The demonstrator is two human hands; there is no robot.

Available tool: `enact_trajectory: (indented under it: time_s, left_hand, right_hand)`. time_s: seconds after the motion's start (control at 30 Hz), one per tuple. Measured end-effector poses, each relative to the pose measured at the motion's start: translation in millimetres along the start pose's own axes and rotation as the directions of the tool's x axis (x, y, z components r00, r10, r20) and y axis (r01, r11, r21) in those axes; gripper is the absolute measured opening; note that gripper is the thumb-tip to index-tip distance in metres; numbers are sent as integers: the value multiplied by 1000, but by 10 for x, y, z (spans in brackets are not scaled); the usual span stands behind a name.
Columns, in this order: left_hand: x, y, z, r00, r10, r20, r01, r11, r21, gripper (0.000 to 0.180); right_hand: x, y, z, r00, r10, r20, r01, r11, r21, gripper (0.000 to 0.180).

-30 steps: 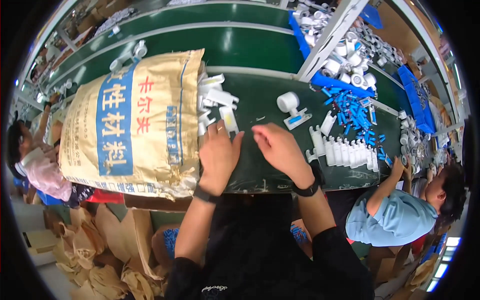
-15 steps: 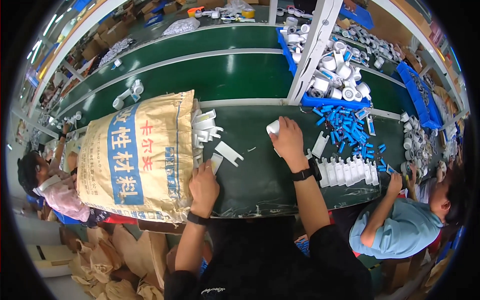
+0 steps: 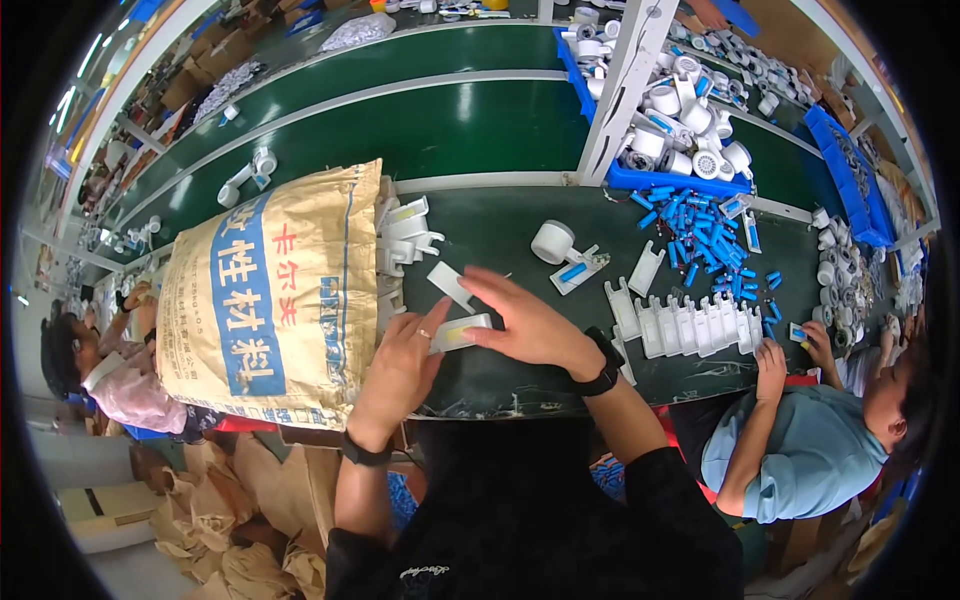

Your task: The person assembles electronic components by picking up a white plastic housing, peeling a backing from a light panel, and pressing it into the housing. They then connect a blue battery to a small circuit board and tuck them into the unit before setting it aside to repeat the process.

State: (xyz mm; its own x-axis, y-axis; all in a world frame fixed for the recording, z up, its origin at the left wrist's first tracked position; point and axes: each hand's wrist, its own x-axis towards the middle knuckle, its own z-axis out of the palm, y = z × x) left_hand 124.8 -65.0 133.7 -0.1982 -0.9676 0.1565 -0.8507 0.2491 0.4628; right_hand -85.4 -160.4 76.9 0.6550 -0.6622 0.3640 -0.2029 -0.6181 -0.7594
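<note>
Low over the green bench, a white plastic casing (image 3: 460, 333) with a yellowish strip sits between my hands. My left hand (image 3: 402, 358) is closed on its left end, beside the paper sack's mouth. At the other end, my right hand (image 3: 530, 325) touches the casing with the thumb, its fingers stretched out and apart. Just beyond lies a loose white casing (image 3: 451, 286). Farther off rests a white round-headed device (image 3: 553, 242), a blue cell showing in its handle. More white casings (image 3: 405, 228) spill from the big tan sack (image 3: 275, 300) at my left.
Right of my arm stands a row of white casings (image 3: 700, 328), with a heap of blue cells (image 3: 705, 235) behind. A blue bin (image 3: 680, 180) holds white round-headed parts beside a metal post (image 3: 628, 95). A co-worker in a blue shirt (image 3: 800, 455) sits at the right.
My right hand has let go of the white round-headed device and come left to the casing. My left hand has brought that casing out from beside the sack. The view has shifted slightly.
</note>
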Motion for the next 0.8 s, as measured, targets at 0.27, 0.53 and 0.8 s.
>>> enact_trajectory:
  time_s: [0.27,0.53,0.8]
  left_hand:
    - [30,149,433,970,-235,63,113,205,-972,76]
    - [171,161,714,951,-253,177,115,-241,-964,48]
    - [190,242,727,939,-265,220,167,-210,-963,38]
  right_hand:
    - [-382,-329,242,799,442,407,-402,-110,909,33]
    - [-591,-589,-134,900,32,-434,-95,988,-123,24]
    - [-552,-540,-194,962,-110,-250,60,978,-198,28]
